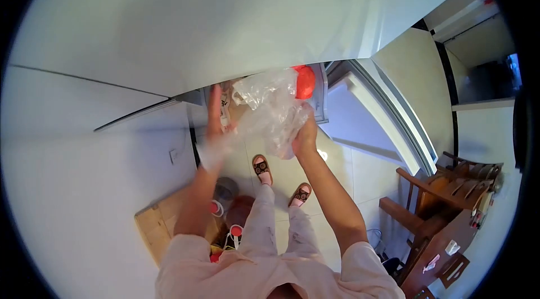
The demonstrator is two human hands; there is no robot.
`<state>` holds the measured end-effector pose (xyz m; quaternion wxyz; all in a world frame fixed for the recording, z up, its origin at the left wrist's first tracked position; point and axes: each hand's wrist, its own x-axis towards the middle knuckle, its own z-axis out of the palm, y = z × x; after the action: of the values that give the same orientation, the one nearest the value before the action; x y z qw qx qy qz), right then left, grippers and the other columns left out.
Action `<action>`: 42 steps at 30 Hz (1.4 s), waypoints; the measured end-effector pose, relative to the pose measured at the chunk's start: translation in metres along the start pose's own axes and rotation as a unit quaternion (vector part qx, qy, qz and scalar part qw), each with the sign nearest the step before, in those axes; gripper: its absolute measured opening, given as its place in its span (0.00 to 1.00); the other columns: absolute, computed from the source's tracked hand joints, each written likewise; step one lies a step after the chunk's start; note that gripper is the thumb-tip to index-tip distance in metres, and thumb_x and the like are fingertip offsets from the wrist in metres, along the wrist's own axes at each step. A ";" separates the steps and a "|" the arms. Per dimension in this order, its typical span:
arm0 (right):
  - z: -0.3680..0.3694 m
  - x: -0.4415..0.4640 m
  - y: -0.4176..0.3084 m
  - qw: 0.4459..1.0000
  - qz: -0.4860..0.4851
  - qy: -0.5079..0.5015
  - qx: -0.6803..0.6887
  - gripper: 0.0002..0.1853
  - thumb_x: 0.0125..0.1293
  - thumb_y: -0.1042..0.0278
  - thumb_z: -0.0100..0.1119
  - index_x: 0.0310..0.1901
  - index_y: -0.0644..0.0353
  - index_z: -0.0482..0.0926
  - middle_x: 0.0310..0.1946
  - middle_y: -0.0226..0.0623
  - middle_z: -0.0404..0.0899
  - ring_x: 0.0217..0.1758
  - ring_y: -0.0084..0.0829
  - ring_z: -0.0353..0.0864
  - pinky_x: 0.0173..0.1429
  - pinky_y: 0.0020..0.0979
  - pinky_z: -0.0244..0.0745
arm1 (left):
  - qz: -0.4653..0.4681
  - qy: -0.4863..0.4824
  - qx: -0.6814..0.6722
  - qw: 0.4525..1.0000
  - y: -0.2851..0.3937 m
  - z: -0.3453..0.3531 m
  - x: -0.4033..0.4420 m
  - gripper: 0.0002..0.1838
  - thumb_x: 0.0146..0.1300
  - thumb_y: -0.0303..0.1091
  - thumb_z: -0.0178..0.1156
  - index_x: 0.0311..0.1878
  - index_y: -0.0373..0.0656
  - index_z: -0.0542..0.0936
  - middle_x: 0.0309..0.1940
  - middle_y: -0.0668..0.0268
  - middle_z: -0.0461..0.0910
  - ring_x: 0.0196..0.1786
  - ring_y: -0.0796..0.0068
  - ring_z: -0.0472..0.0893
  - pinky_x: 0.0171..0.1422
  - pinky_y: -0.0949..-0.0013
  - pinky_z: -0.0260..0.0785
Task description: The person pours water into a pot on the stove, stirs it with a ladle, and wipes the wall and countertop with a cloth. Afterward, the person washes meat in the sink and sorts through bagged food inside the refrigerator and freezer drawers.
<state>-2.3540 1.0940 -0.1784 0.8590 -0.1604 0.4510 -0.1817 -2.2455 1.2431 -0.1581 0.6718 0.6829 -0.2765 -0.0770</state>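
A crumpled clear plastic bag [281, 122] hangs in front of me over an open fridge drawer [320, 94]. My right hand [305, 133] is closed on the bag's right side. On the other side, my left hand [215, 111] is raised with its fingers stretched out, somewhat blurred, beside the drawer's left part. A blurred flap of the plastic crosses my left wrist. In the drawer, a red plastic bag [305, 81] lies at the right, and a printed package [225, 109] shows near my left fingers. The clear bag hides much of the drawer's contents.
The white fridge front [225, 23] spans the space above the drawer. A lower fridge door [371, 113] stands open at right. Wooden chairs [450, 186] and a table [444, 243] are farther right. A wooden box [163, 214] and red-capped jugs [236, 230] stand at lower left.
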 end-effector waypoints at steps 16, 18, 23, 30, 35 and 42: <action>-0.098 -0.013 -0.010 0.986 -0.139 -0.093 0.008 0.27 0.71 0.47 0.34 0.60 0.60 0.63 0.59 0.39 0.67 0.62 0.40 0.68 0.62 0.41 0.65 | 0.114 -0.118 0.506 0.847 -0.061 0.067 0.009 0.18 0.44 0.31 0.65 0.43 0.43 0.80 0.48 0.56 0.70 0.58 0.47 0.62 0.65 0.35 0.46; -0.096 -0.005 -0.008 0.986 -0.147 -0.076 0.017 0.27 0.71 0.48 0.35 0.60 0.61 0.63 0.59 0.39 0.67 0.63 0.38 0.67 0.62 0.40 0.64 | 0.111 -0.116 0.483 0.861 -0.059 0.065 0.010 0.17 0.45 0.30 0.64 0.42 0.41 0.79 0.51 0.56 0.69 0.59 0.46 0.61 0.66 0.36 0.46; -0.080 -0.010 0.030 0.940 -0.248 -0.172 -0.162 0.21 0.61 0.66 0.50 0.56 0.59 0.67 0.52 0.35 0.72 0.55 0.28 0.71 0.59 0.29 0.65 | 0.117 -0.123 0.467 0.868 -0.072 0.066 0.007 0.19 0.48 0.30 0.61 0.47 0.44 0.78 0.57 0.54 0.67 0.61 0.45 0.60 0.68 0.38 0.45; -0.080 0.017 0.045 0.942 -0.077 -0.081 -0.317 0.16 0.54 0.77 0.52 0.47 0.63 0.72 0.35 0.32 0.78 0.39 0.27 0.77 0.43 0.27 0.70 | 0.087 -0.115 0.348 0.926 -0.044 0.059 0.019 0.37 0.53 0.34 0.58 0.68 0.57 0.60 0.68 0.56 0.54 0.71 0.47 0.50 0.70 0.43 0.43; -0.112 -0.013 0.016 0.996 -0.023 -0.041 -0.075 0.14 0.61 0.72 0.51 0.49 0.63 0.72 0.43 0.37 0.77 0.44 0.29 0.77 0.49 0.30 0.73 | 0.106 -0.095 0.396 0.907 -0.078 0.060 0.023 0.35 0.57 0.40 0.56 0.69 0.59 0.59 0.68 0.57 0.55 0.71 0.50 0.48 0.71 0.42 0.39; -0.184 -0.102 -0.052 0.986 -0.104 0.005 -0.131 0.19 0.62 0.66 0.54 0.53 0.61 0.71 0.47 0.39 0.74 0.45 0.35 0.76 0.45 0.41 0.78 | 0.164 -0.023 0.475 0.864 -0.078 0.069 0.049 0.19 0.60 0.42 0.54 0.50 0.42 0.76 0.57 0.54 0.67 0.62 0.49 0.61 0.66 0.45 0.47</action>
<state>-2.5696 1.0742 -0.1816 0.8050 -0.3167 0.4557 -0.2100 -2.2165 1.1547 -0.2263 0.2622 0.8625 -0.4025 0.1591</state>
